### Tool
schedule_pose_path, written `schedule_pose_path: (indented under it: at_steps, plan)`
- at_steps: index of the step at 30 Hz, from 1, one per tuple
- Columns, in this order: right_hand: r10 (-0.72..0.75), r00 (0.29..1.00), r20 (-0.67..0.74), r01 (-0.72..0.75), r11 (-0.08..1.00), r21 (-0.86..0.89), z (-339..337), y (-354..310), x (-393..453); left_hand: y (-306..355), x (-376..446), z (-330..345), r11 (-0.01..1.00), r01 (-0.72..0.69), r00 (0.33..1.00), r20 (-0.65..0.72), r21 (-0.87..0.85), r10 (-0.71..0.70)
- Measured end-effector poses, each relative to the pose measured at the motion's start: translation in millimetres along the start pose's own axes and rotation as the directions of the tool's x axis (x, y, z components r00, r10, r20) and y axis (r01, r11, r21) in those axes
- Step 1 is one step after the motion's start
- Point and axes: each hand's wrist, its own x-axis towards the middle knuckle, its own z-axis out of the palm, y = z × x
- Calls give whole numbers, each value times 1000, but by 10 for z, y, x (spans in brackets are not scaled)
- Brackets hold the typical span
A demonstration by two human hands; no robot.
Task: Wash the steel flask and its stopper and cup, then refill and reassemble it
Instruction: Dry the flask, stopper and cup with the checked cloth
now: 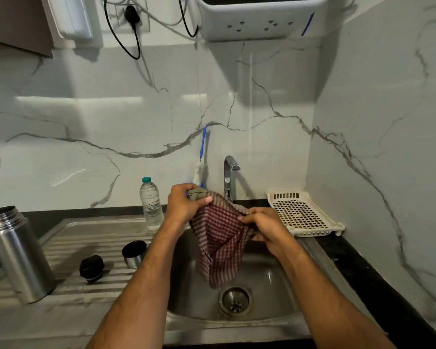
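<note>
The open steel flask (18,255) stands upright at the left end of the drainboard, without stopper or cup. Its black stopper (91,268) lies on the ribbed drainboard to the right of it. The steel cup (134,253) lies tipped there too, near the basin edge. Over the sink basin (269,298) both hands hold a red checked cloth (219,248) that hangs down toward the drain. My left hand (184,205) pinches its top corner. My right hand (264,225) grips its right edge.
A clear plastic water bottle (151,204) with a teal cap stands behind the drainboard. A blue-handled bottle brush (201,159) hangs on the wall beside the steel tap (229,177). A white perforated tray (302,212) sits right of the sink. A white appliance (259,16) hangs above.
</note>
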Motion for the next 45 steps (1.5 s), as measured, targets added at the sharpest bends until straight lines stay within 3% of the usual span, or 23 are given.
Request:
schedule_pose_path:
  at_steps: [10, 17, 23, 26, 29, 32, 38, 42, 45]
  plan:
    - [-83, 991, 101, 62, 978, 199, -14, -251, -66, 61, 14, -100, 980, 90, 996, 21, -175, -88]
    - [-75, 997, -5, 74, 984, 160, 4, -331, -31, 87, -75, -138, 976, 48, 997, 76, -215, -32]
    - [-178, 978, -108, 194, 967, 167, 14, -451, -20, 67, -84, -194, 971, 128, 977, 196, -201, -88]
    - [-250, 955, -159, 274, 949, 154, 46, -551, 17, 55, -68, -272, 964, 167, 920, 385, -206, -77]
    - [-308, 934, -184, 335, 931, 142, 103, -667, 31, 40, -37, -348, 954, 212, 772, 635, -214, -29]
    - [-357, 910, -210, 389, 911, 134, 154, -755, 27, 17, -9, -330, 924, 256, 703, 711, -282, 22]
    - [-421, 875, -238, 452, 887, 92, 208, -899, -8, 217, -196, 36, 988, 147, 869, 473, 35, -146]
    - [-448, 853, -269, 478, 877, 56, 156, -969, -39, 183, -184, 196, 983, 113, 951, 301, -145, -65]
    - [-474, 831, -290, 497, 868, 5, 66, -1002, -52, 73, -152, 203, 916, 166, 953, 298, -365, -55]
